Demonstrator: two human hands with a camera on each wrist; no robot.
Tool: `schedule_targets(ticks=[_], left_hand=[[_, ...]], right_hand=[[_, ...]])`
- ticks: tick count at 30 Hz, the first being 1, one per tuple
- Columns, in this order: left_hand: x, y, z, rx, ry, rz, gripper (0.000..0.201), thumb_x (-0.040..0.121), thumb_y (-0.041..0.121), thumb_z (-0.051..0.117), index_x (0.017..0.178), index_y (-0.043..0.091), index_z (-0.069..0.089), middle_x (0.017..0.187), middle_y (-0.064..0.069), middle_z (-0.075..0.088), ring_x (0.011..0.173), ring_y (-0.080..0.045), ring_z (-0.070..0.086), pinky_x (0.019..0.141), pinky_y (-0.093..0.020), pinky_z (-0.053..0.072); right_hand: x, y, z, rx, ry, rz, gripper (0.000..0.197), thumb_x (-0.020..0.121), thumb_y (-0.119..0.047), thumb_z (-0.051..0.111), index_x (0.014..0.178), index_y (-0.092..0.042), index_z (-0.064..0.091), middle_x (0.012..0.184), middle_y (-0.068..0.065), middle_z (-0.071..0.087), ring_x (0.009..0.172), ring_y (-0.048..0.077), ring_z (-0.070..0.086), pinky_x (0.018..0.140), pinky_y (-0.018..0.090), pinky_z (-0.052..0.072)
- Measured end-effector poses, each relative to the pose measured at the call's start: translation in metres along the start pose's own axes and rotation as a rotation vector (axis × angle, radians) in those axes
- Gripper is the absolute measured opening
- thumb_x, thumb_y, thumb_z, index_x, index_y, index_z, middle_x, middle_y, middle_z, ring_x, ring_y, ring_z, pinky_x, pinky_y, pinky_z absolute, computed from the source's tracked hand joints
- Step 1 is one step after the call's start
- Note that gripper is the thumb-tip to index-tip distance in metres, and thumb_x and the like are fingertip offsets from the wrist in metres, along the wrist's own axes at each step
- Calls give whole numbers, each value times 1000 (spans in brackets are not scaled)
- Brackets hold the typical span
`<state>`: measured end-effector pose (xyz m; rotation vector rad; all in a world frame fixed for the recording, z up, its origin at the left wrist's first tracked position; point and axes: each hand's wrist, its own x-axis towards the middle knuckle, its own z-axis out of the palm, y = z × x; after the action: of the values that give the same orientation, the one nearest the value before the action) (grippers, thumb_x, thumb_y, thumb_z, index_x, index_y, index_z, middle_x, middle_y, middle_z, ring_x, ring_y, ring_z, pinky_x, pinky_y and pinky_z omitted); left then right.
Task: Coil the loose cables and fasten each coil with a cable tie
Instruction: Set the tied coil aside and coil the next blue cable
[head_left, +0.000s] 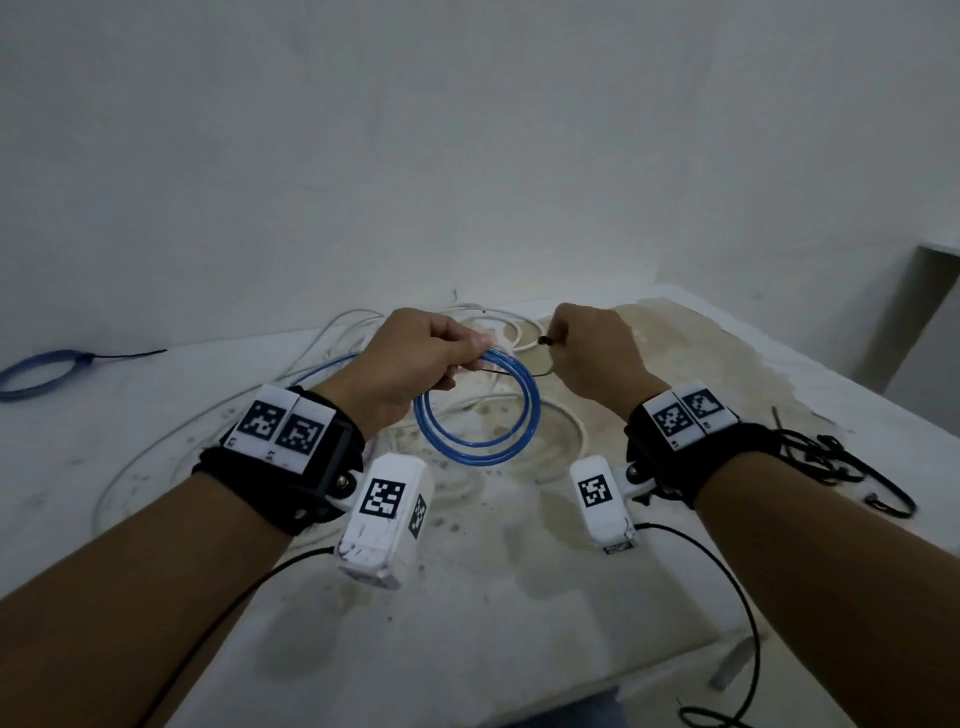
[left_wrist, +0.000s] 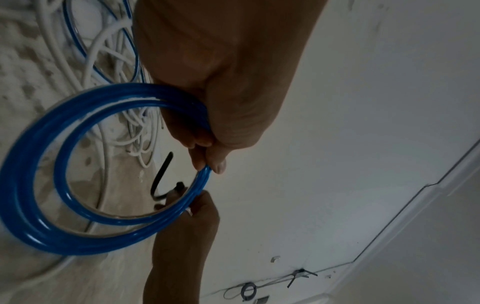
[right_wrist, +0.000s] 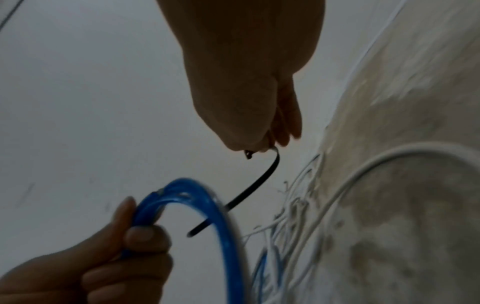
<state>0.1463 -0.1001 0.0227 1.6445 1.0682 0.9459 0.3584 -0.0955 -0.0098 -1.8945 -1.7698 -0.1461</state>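
Left hand (head_left: 410, 358) pinches the blue cable coil (head_left: 478, 410) at its top, held above the table (head_left: 519, 597) so the loops stay together. Right hand (head_left: 597, 353) pinches the black cable tie (right_wrist: 249, 189) near its head, tail threaded through the coil, likely for wrapping.

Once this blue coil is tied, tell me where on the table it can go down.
Bare tabletop lies near you, below the wrists, and at the left between the tied blue coil and the loose white cables. The middle under the hands is crowded with cables; spare black ties take the right edge.
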Motion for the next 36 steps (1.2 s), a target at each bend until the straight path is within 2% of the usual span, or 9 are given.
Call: schedule_targets(ticks=[4, 7, 13, 19, 22, 26, 29, 32, 36], left_hand=[[-11, -8, -41, 5, 97, -26, 12, 89, 12, 71, 88, 1, 74, 67, -6, 69, 46, -3, 47, 49, -18, 43], [-21, -19, -84, 14, 209, -55, 13, 89, 13, 70, 89, 0, 74, 70, -8, 70, 47, -5, 45, 50, -20, 42], [-21, -30, -148, -17, 390, -49, 12, 91, 12, 68, 82, 4, 70, 65, -3, 66, 48, -7, 43, 49, -20, 39], [16, -31, -163, 5, 459, 52, 14, 92, 9, 65, 80, 11, 71, 64, -2, 67, 50, -9, 43, 50, -23, 37], [36, -36, -160, 14, 484, 71, 12, 91, 8, 66, 80, 11, 72, 68, -5, 68, 49, -7, 45, 51, -22, 39], [55, -46, -155, 6, 482, 87, 6, 90, 7, 67, 87, 8, 72, 74, -8, 69, 46, 1, 51, 49, -14, 40], [61, -51, -152, -30, 478, 106, 12, 89, 7, 69, 101, 8, 72, 74, -11, 68, 44, 1, 50, 48, -12, 39], [62, -50, -151, -23, 431, 114, 19, 91, 4, 65, 109, 6, 72, 65, 0, 68, 44, 4, 53, 50, -4, 38], [64, -47, -150, 43, 426, 122, 17, 90, 4, 66, 105, 4, 75, 64, 4, 67, 44, 5, 53, 47, -3, 36]], right_hand=[[24, -71, 21, 352, -69, -285, 3, 87, -10, 67, 87, -13, 65, 85, 3, 72, 76, 21, 65, 69, 31, 51], [36, -124, 35, 615, -213, -386, 9, 87, -7, 69, 85, -13, 63, 87, 3, 72, 75, 19, 69, 71, 31, 55], [62, -197, 56, 1037, -324, -378, 10, 88, 0, 68, 84, -8, 62, 82, 15, 69, 72, 27, 68, 70, 41, 57], [90, -207, 74, 1379, -414, -187, 12, 90, 7, 61, 101, 12, 60, 86, 23, 67, 77, 30, 71, 74, 39, 60], [100, -201, 80, 1419, -410, -129, 13, 90, 9, 60, 102, 14, 62, 87, 23, 70, 84, 38, 72, 82, 47, 60], [104, -194, 83, 1388, -383, -101, 7, 88, 9, 62, 89, 2, 65, 80, 16, 72, 81, 35, 73, 84, 51, 59], [108, -190, 80, 1345, -362, -105, 16, 83, 6, 67, 97, 3, 61, 80, 18, 73, 79, 35, 74, 81, 52, 60], [111, -186, 77, 1252, -348, -137, 29, 80, 2, 70, 105, -1, 57, 77, 19, 72, 75, 35, 74, 78, 51, 61], [108, -184, 77, 1206, -322, -137, 26, 79, -1, 71, 96, -11, 53, 82, 23, 72, 79, 39, 73, 81, 57, 58]])
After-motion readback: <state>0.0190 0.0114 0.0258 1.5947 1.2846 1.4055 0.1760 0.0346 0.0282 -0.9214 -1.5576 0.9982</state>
